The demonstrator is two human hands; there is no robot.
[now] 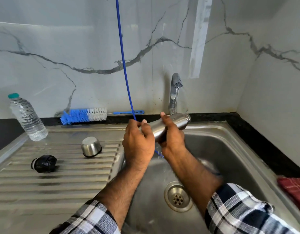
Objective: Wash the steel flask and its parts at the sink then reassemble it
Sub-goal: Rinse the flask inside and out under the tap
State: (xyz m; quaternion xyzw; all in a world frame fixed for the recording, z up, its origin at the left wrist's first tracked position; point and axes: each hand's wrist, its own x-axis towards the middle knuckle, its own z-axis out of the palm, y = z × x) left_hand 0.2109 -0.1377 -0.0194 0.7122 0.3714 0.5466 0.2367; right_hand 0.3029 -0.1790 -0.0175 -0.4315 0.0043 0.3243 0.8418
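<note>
Both hands, left hand [137,141] and right hand [171,139], grip the smooth cylindrical steel flask [169,126] under the tap [175,92]. Left of the tap lie a domed steel cup [91,146] and a bristly brush [83,115].

White marble-look wall [78,48] with grey veins, black countertop [247,125], bright daylight patch on the wall

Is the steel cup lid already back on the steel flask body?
No, the steel cup lid stands upside down on the ribbed drainboard, apart from the flask body.

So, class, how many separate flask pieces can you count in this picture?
3: the flask body held in both hands under the tap, and the steel cup and black stopper on the draining board. None appear hidden.
</note>
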